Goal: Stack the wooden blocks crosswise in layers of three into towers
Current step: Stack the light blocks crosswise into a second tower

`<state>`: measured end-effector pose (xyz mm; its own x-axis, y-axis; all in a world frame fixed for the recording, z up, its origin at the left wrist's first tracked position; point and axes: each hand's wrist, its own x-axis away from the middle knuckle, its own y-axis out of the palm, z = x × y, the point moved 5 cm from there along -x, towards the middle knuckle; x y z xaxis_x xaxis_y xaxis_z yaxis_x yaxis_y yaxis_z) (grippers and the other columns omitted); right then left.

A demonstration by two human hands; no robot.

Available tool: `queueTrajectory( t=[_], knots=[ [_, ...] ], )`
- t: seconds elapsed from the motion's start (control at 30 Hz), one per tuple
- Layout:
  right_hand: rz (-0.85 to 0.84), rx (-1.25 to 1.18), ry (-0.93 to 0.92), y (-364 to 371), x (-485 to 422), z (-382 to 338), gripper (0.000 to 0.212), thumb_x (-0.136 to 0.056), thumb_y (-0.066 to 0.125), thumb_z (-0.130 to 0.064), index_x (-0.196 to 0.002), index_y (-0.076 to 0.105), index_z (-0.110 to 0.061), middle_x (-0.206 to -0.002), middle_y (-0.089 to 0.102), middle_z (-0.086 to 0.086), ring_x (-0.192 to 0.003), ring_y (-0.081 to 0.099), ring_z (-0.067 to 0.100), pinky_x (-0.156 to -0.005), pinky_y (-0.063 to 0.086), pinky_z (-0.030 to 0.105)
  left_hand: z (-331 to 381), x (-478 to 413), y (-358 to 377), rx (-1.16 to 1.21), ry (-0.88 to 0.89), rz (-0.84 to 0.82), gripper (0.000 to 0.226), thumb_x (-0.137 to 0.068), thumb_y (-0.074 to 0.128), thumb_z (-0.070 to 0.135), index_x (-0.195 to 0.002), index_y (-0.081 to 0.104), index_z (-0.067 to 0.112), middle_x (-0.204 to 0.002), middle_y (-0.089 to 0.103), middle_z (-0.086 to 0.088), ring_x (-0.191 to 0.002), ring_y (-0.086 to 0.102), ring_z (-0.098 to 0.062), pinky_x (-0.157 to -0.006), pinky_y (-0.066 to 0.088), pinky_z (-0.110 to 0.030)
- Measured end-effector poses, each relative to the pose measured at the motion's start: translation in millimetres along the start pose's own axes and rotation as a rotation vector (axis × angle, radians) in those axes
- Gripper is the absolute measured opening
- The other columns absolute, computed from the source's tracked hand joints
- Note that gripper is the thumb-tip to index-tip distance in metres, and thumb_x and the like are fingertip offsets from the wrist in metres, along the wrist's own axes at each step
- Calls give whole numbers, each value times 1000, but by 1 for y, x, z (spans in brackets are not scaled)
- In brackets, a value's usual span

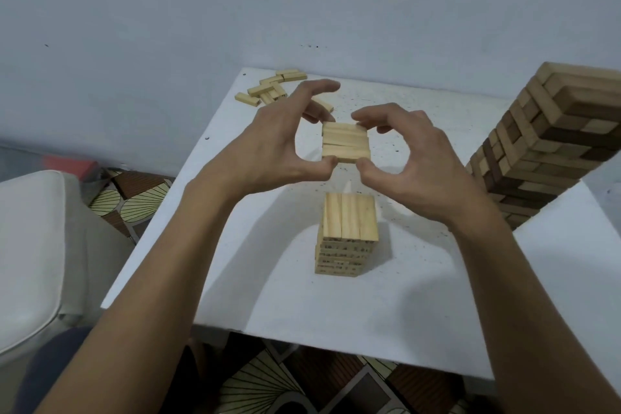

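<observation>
Loose blocks point(268, 88) are scattered at the far left corner of the white tabletop point(285, 296). Toward the middle, the left hand point(268, 148) is curled, with its thumb at the near left corner and its fingers at the far edge of a flat set of three blocks point(346, 143). The set is pinched the same way on its right side by the right hand point(420, 168), so it is held between both grips, lifted off the tabletop. Below it in the view, a short tower point(347, 232) stands untouched. At the right edge, a tall tower point(544, 145) of mixed light and dark wood is seen.
</observation>
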<state>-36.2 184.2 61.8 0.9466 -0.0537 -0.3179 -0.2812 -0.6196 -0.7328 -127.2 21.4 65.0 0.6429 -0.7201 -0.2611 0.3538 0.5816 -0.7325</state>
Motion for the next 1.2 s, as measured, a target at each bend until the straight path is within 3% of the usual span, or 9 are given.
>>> queueTrajectory(
  t=[0.07, 0.23, 0.5, 0.6, 0.73, 0.93, 1.07, 1.2],
  knots=[
    [16, -3, -17, -8, 13, -12, 48, -83, 67, -31, -128, 53, -35, -116, 58, -24, -111, 47, 5, -87, 28, 0, 13, 12, -4, 21, 19, 9, 82, -73, 72, 42, -145, 34, 34, -116, 61, 14, -118, 52, -4, -97, 36, -13],
    [-11, -11, -36, -12, 46, -25, 48, -80, 64, -38, -125, 47, -46, -116, 54, -30, -115, 46, 5, -90, 35, 13, 32, 43, 0, 74, 36, -5, 83, -73, 75, 35, -144, 33, 32, -113, 62, 17, -119, 52, -4, -97, 33, -6],
    [-51, -9, -31, -4, 71, -20, 53, -78, 56, -50, -130, 49, -44, -119, 52, -30, -118, 45, 8, -93, 39, 21, 31, 65, 18, 78, -7, -72, 83, -71, 68, 51, -144, 29, 39, -118, 60, 22, -125, 48, -3, -103, 33, -14],
    [-66, -4, -29, -1, 73, -19, 54, -78, 55, -51, -130, 49, -42, -121, 51, -31, -119, 44, 7, -93, 36, 17, 30, 68, 19, 69, -23, -80, 83, -70, 66, 53, -143, 28, 41, -118, 59, 23, -125, 47, -1, -101, 30, -10],
    [-76, -1, -26, 1, 73, -18, 53, -78, 54, -52, -130, 48, -43, -122, 49, -32, -120, 42, 4, -92, 32, 10, 30, 69, 19, 63, -30, -79, 83, -70, 66, 52, -143, 29, 41, -118, 60, 23, -125, 47, -1, -103, 31, -17],
    [-90, 3, -25, 3, 72, -15, 54, -79, 55, -52, -131, 49, -41, -122, 51, -30, -120, 41, 5, -92, 28, 2, 28, 70, 17, 64, -40, -75, 81, -71, 67, 54, -143, 29, 44, -120, 60, 23, -125, 46, 1, -101, 31, -16],
    [-79, -6, -35, 2, 73, -14, 53, -79, 56, -51, -131, 50, -41, -123, 52, -30, -122, 43, 7, -94, 31, 7, 27, 71, 16, 68, -31, -87, 86, -69, 70, 56, -144, 30, 44, -121, 60, 22, -125, 47, 3, -98, 29, -5],
    [-87, -6, -49, 3, 74, -13, 55, -80, 59, -52, -133, 50, -40, -125, 52, -29, -122, 44, 6, -95, 35, 15, 25, 70, 17, 57, -33, -98, 85, -69, 69, 60, -144, 30, 46, -124, 59, 23, -125, 45, 6, -97, 28, -5]
  ],
)
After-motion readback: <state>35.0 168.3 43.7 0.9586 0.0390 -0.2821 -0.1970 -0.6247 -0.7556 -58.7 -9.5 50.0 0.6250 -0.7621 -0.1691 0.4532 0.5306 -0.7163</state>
